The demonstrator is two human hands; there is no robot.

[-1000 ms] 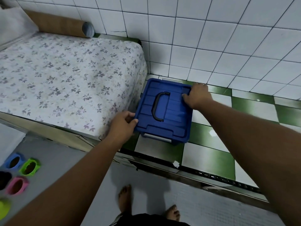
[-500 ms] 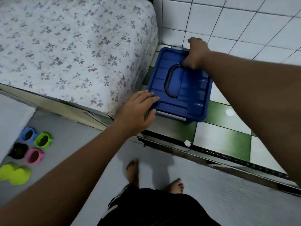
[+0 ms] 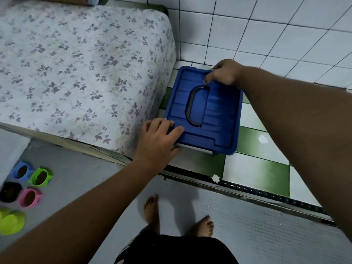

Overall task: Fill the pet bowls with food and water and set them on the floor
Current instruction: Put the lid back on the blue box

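Dim, flat indoor light with a cool blue-grey cast; no source in shot. There's a soft smudgy shadow on the mat (image 3: 257, 235) ahead of the feet (image 3: 152, 210), so the light is likely above and behind. One small white hotspot on a green floor (image 3: 262, 139) tile, faint sheen on the lid (image 3: 219, 103). Right arm (image 3: 295, 121) is underexposed, almost no detail. Strong fisheye: wall (image 3: 266, 35) grout lines bow and the arms balloon toward the bottom corners. Bowls (image 3: 48, 173) at the left edge are smeared, bed (image 3: 76, 63) print is soft. Fine texture is smoothed out overall.
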